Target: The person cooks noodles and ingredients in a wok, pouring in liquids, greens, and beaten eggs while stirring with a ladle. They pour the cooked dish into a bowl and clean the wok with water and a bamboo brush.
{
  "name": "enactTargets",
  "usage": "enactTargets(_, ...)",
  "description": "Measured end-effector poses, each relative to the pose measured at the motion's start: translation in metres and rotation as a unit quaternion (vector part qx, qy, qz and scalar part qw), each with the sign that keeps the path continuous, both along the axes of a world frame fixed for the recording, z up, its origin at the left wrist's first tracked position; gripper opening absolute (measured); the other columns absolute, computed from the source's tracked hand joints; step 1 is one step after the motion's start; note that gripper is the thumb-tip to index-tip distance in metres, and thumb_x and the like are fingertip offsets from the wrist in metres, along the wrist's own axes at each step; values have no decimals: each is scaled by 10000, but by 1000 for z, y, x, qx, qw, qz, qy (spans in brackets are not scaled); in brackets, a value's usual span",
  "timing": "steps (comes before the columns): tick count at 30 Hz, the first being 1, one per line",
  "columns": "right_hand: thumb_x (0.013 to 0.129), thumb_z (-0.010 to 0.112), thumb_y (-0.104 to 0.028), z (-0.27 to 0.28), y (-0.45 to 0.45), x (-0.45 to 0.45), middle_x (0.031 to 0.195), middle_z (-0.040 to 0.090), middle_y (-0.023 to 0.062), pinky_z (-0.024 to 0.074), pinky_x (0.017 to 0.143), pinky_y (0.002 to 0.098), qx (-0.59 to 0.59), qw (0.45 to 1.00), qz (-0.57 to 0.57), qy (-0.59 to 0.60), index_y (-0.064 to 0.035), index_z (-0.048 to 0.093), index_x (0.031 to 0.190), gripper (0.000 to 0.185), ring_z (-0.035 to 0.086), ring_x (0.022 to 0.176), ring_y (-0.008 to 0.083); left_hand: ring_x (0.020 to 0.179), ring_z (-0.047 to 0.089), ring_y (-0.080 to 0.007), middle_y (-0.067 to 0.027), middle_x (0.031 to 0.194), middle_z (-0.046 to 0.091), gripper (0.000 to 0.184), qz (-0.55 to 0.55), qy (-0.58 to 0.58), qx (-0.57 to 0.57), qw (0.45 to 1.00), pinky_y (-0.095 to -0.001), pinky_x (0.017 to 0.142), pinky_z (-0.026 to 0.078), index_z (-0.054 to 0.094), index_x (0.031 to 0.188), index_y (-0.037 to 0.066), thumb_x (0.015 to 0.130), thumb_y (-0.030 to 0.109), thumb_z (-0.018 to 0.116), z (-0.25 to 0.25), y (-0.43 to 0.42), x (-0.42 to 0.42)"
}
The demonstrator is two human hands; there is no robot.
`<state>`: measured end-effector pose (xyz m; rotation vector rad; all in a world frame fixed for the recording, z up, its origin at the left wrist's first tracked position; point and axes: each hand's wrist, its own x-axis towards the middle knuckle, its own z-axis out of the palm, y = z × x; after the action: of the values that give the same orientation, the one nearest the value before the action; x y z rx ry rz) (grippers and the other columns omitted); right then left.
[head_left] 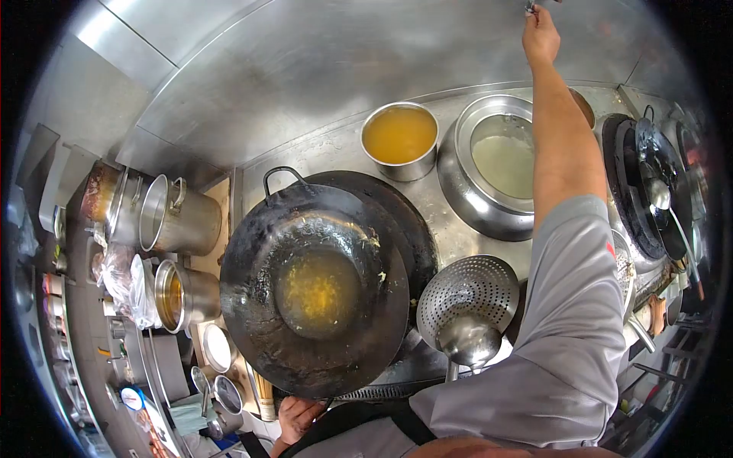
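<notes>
A large dark wok point(252, 320) rests over the stove ring, with cloudy liquid and yellow bits pooled in its middle. My left hand point(299, 417) is closed at the wok's near edge, where its handle would be; the grip is partly hidden. Stretched far up over the counter, my right hand point(540, 34) has its fingers closed on a small metal fitting point(530, 7) near the steel back wall. Below my right arm lie a perforated strainer point(469, 286) and a steel ladle point(469, 340).
Behind the wok stand a pot of orange-yellow liquid point(399, 134) and a wide steel pot of pale liquid point(502, 156). Steel pots point(195, 221) and plastic bags point(143, 294) line the left. Another wok point(663, 160) with a ladle sits at the right.
</notes>
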<state>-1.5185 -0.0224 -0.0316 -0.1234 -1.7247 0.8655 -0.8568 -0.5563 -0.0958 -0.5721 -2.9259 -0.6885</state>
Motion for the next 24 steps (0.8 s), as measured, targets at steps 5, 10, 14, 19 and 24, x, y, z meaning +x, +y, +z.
enactTargets(5,912,572,-154,-2,-5,-5,955,635,222,480,780,439,-21,999,-14,28,-62,585,1115,224,617,902,408,732,623,-225,-41,794,669,282,7,-3,-5,1000,-344,634,476,727,864,78,587,96,776,2,1,-1)
enactTargets(10,914,554,-152,-8,0,-9,960,619,235,472,777,454,7,997,-17,76,-45,576,1095,211,605,894,423,719,615,-220,-31,777,658,286,1,5,-10,1000,-340,627,475,725,864,83,581,93,770,2,2,-1)
enactTargets(14,918,516,-110,-1,-3,-1,939,628,231,489,758,440,-6,1000,-22,12,2,575,1036,173,624,867,402,695,599,-211,-22,763,643,290,-1,5,-7,1000,-339,604,464,718,870,91,583,97,766,3,2,-2)
enactTargets(19,906,563,-211,2,-8,1,931,720,28,522,779,290,-95,993,4,-63,-80,615,1144,276,685,819,142,676,587,-204,-14,757,634,291,-9,14,7,1000,-343,590,455,711,877,95,592,98,773,3,1,-3)
enactTargets(24,917,523,-169,7,-18,3,909,703,54,548,660,272,-180,980,76,-43,-49,605,1131,259,674,797,137,677,580,-201,-10,753,624,288,-11,25,-2,1000,-337,592,458,710,870,97,589,98,770,-2,-1,-1)
